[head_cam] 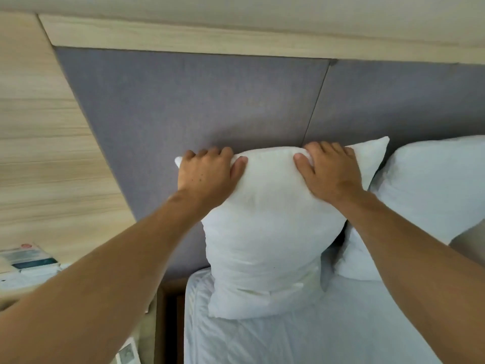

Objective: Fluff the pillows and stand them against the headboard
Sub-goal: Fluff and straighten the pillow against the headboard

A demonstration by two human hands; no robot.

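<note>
A white pillow (265, 232) stands upright on the bed, its top edge against the grey padded headboard (210, 101). My left hand (207, 174) grips its top left corner, fingers curled over the edge. My right hand (330, 172) grips the top right part the same way. Behind it a second white pillow (367, 158) leans on the headboard, mostly hidden. A third pillow (435, 190) stands at the right against the headboard.
The mattress with a white sheet (328, 334) fills the lower right. A bedside table (29, 271) with papers and boxes sits at the lower left, beside a wooden wall panel (39, 127). A dark gap (172, 324) runs between bed and table.
</note>
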